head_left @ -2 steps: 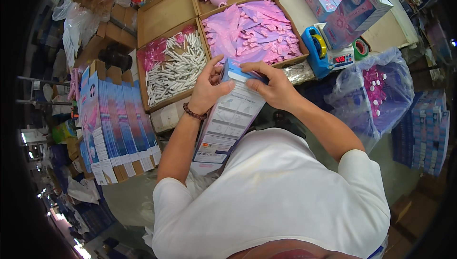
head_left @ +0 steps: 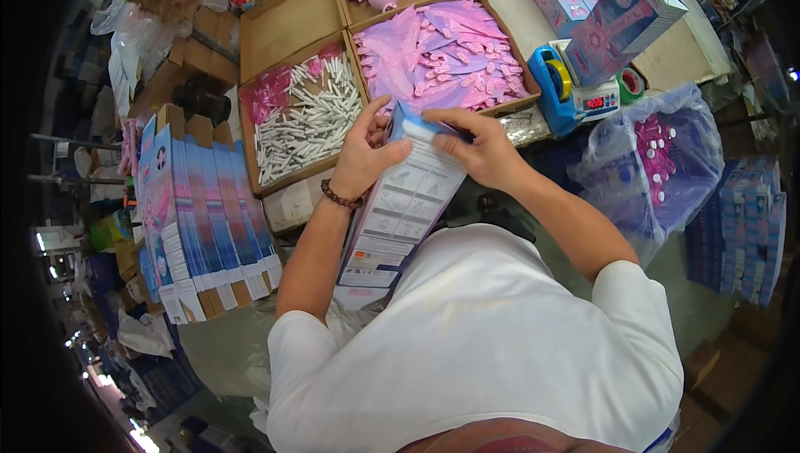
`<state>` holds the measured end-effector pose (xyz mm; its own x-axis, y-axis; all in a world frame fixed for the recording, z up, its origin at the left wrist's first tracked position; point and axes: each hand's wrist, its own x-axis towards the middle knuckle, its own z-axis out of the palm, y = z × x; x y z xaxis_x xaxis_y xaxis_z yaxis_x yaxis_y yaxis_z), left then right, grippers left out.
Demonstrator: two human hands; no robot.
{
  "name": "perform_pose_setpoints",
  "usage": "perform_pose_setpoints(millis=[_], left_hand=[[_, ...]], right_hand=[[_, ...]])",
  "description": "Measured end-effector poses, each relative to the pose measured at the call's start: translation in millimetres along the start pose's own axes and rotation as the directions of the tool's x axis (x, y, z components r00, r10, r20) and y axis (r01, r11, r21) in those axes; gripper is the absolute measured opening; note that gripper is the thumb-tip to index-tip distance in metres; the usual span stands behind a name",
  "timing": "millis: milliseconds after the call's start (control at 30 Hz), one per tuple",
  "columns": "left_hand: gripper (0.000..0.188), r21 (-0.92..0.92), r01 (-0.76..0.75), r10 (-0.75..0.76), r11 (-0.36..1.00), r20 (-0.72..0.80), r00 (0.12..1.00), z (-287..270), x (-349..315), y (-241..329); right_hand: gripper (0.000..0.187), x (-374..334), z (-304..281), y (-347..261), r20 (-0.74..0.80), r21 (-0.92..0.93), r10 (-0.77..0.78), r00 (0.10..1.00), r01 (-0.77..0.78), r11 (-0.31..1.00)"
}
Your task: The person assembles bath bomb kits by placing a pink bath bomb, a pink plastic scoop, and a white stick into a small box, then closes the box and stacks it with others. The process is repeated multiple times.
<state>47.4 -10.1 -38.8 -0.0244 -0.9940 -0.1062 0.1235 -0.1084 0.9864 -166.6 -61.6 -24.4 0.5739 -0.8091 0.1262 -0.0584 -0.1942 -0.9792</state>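
A tall printed carton in white, blue and pink leans against my front, its diagram side facing up. Both hands grip its far end. My left hand wraps the left edge, thumb on the printed face, with a beaded bracelet at the wrist. At the right corner, my right hand presses its thumb near the end flap, fingers curled over the rim. The flap is partly bent, and the carton's inside is hidden.
Beyond are trays of white sticks and pink-purple pieces. Flattened cartons stand at left. To the right are a tape dispenser, a scale bearing an upright carton, and a plastic-lined bin of pink bottles.
The flap at the carton's far end has shifted slightly under my right thumb and fingers. Both hands stay in nearly the same place.
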Motion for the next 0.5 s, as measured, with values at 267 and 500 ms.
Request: perform_pose_setpoints(millis=[267, 500], left_hand=[[0.075, -0.007, 0.083, -0.083, 0.997, 0.002, 0.997, -8, -9, -16], [0.072, -0.065, 0.029, -0.033, 0.997, -0.052, 0.998, 4, -6, -23]], right_hand=[[0.034, -11, -6, 23, 0.223, 0.127, 0.109, 0.969, -0.139, 0.982], [0.045, -39, 19, 14, 0.153, -0.217, -0.169, 0.974, 0.200, 0.955]])
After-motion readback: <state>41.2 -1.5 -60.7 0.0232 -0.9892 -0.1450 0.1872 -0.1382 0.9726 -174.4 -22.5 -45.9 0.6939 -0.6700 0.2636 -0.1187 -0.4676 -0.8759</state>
